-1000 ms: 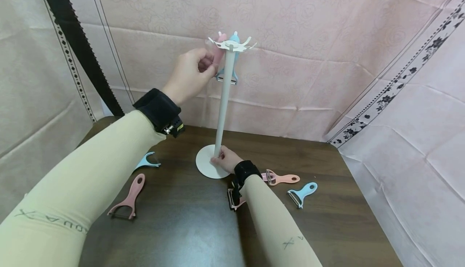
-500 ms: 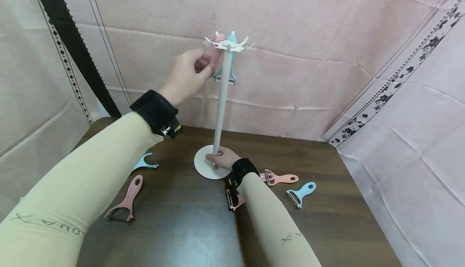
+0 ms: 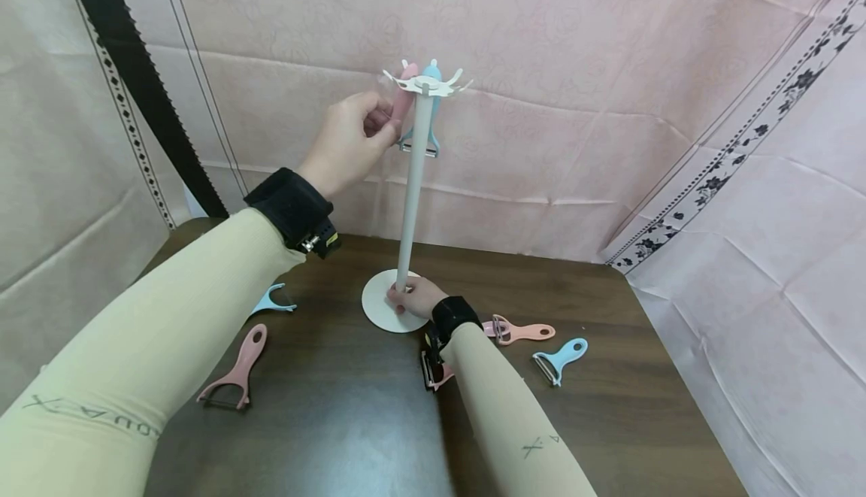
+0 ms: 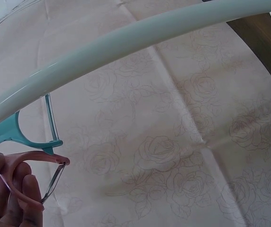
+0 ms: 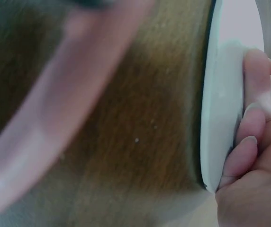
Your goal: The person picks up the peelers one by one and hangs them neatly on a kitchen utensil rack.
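A white stand (image 3: 413, 196) with a ring of hooks on top rises from a round base (image 3: 377, 307). My left hand (image 3: 352, 136) pinches a pink peeler (image 3: 404, 98) near its blade end; the handle's top is up at one hook. In the left wrist view, my fingers and thumb hold the pink peeler (image 4: 31, 156) below its blade, close to a blue peeler (image 4: 12, 135). That blue peeler (image 3: 433, 72) hangs from a hook, partly behind the pole. Low down, my right hand (image 3: 421, 298) grips the pole's foot, its curled fingers (image 5: 251, 125) against the base.
On the brown table (image 3: 325, 422), a pink peeler (image 3: 243, 365) and a partly covered blue peeler (image 3: 274, 300) lie left. At right are a pink peeler (image 3: 524, 331), a blue peeler (image 3: 561, 362) and another pink peeler (image 3: 443, 378), partly under my right forearm. Cloth hangs behind.
The view has shifted slightly. My right thumb and fingers have moved a little at the pole's foot. My left hand stays on the pink peeler at the hook.
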{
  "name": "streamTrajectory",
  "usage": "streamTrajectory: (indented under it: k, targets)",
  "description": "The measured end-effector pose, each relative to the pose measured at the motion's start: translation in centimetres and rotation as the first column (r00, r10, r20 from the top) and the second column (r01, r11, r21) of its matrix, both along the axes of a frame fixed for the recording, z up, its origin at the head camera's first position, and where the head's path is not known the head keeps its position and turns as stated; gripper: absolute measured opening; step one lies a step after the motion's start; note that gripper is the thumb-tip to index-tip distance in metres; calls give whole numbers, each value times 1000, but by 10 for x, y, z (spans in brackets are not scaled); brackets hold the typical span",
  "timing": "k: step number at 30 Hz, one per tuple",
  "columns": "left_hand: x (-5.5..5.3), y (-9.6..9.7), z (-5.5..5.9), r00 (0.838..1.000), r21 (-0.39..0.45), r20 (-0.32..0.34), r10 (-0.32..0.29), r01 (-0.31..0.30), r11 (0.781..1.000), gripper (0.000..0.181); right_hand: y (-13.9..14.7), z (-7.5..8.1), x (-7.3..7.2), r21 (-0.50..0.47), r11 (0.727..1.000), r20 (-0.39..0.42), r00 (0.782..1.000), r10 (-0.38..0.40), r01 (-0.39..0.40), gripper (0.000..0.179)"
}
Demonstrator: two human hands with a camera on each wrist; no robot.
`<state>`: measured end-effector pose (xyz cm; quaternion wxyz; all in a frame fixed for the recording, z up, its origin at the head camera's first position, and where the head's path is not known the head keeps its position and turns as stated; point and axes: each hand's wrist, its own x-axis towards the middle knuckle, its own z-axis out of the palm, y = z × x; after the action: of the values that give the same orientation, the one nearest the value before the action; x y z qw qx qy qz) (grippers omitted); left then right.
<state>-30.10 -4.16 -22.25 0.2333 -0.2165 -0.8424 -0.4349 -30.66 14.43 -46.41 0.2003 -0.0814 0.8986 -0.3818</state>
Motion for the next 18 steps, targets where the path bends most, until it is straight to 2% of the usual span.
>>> streamTrajectory:
  k: [6,11,18]
  targets:
    - [-1,0,0,1000,-5,-1,4,-4,1000,20,-1,-4,-1,-20,1000,10,1000,-6,6,16]
    - [0,-2,-1,1000,11,9,-3,3,1000,21,-1,0,3,-33,999,-8,1000,13,-13,15]
    - [0,-6,-4,999,11,-36,-18,19,1000,19,0,1,5,-31,999,-3,1000,23,-23,17]
